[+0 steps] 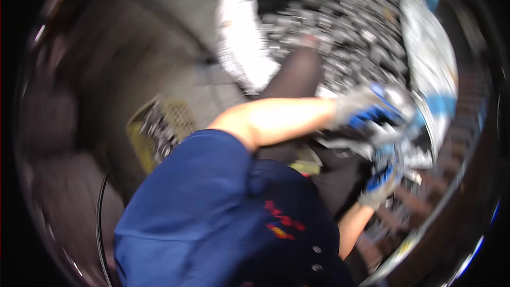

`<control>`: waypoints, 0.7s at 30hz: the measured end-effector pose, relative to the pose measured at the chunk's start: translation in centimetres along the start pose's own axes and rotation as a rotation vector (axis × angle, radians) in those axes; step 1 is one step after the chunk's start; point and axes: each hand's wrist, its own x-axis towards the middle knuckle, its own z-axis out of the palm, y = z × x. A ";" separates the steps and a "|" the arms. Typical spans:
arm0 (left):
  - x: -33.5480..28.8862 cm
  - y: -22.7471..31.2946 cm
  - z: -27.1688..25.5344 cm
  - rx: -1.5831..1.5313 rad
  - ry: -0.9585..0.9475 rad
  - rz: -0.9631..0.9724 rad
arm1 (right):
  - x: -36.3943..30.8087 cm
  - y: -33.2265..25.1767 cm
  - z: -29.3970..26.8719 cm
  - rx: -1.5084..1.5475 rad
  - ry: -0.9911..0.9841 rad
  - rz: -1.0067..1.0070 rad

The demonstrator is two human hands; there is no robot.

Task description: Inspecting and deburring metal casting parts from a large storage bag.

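Much of the picture is smeared by motion. My left hand (369, 110), in a grey and blue work glove, reaches across to the near right rim of a big white sack (241, 42). Its fingers look curled round a shiny grey mass that I cannot make out. Lower down, beside the sack's near right side, my right hand (380, 183) wears a matching glove. Those fingers are bent in too, by a pale grey, blurred thing I cannot name. Many small grey metal-looking pieces (356, 32) fill the sack.
On the floor at the left stands a yellowish crate (137, 135) holding more grey pieces. A dark cable (99, 218) runs along the lower left. Brownish slats or bars (427, 194) and a curved pale edge (414, 239) lie at the right. My leg (297, 74) extends against the sack.
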 end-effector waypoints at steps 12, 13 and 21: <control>-19.2 7.1 -3.8 0.318 0.806 0.037 | 1.8 7.7 -2.7 -1.061 -0.766 -0.633; -22.1 6.9 -5.1 0.269 0.866 0.056 | 2.0 8.1 -3.1 -0.942 -0.746 -0.458; -43.8 -1.9 -13.9 -0.039 1.925 0.360 | 4.5 11.2 -5.7 -0.872 -0.687 -0.248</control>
